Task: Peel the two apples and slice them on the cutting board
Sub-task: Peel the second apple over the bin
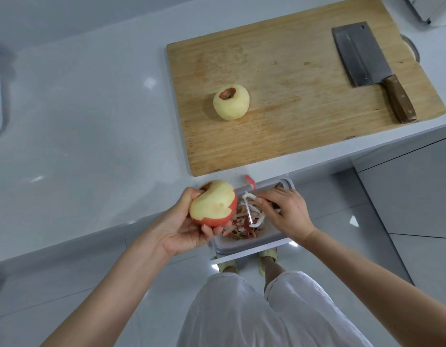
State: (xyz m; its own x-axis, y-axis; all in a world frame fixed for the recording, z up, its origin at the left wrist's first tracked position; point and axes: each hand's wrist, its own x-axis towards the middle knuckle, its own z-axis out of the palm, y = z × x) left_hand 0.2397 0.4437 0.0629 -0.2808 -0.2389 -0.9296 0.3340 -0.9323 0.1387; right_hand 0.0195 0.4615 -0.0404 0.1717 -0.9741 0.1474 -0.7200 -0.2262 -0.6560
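peel scraps (pixel 242 227) heaped in grey bin (pixel 252 245), peeler (pixel 250 211) above

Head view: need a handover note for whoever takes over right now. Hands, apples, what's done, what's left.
Left hand: grips the half-peeled apple at the counter edge.
Right hand: holds the peeler over the waste bin, which has peels in it.
Peeled apple: whole on the cutting board, with red skin around the stem end.
Cleaver: lying flat on the right of the board.
Done: one apple peeled.
Left: finish peeling the second, then slice both.
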